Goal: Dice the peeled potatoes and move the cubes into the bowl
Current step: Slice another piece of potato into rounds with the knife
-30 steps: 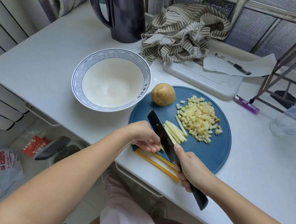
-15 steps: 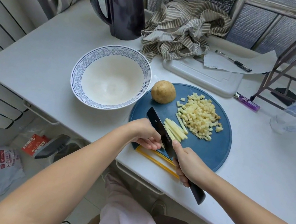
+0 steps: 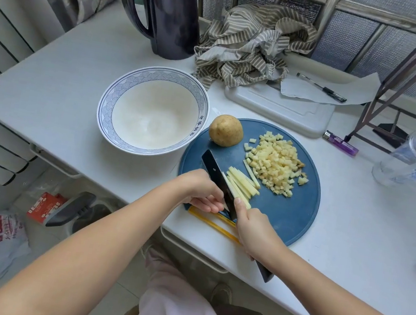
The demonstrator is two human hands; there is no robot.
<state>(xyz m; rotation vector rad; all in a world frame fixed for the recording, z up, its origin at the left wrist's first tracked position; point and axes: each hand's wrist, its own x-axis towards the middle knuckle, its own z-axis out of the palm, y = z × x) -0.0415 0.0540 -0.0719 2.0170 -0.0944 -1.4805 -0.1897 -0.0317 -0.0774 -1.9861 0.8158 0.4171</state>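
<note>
Head: right hand (image 3: 252, 228) grips knife (image 3: 214, 173) beside strips (image 3: 242, 186), near edge of board (image 3: 287, 216).

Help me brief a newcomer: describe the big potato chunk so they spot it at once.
Find the round blue cutting board on the white counter, right of the patterned bowl. At its far-left edge, nearest the bowl, sits the potato chunk. It is the only rounded lump; its neighbours are small cubes and thin strips.

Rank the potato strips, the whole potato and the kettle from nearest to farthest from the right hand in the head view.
1. The potato strips, just beyond the right hand, beside the knife blade.
2. The whole potato, at the blue board's far left edge.
3. The kettle, at the table's back left.
</note>
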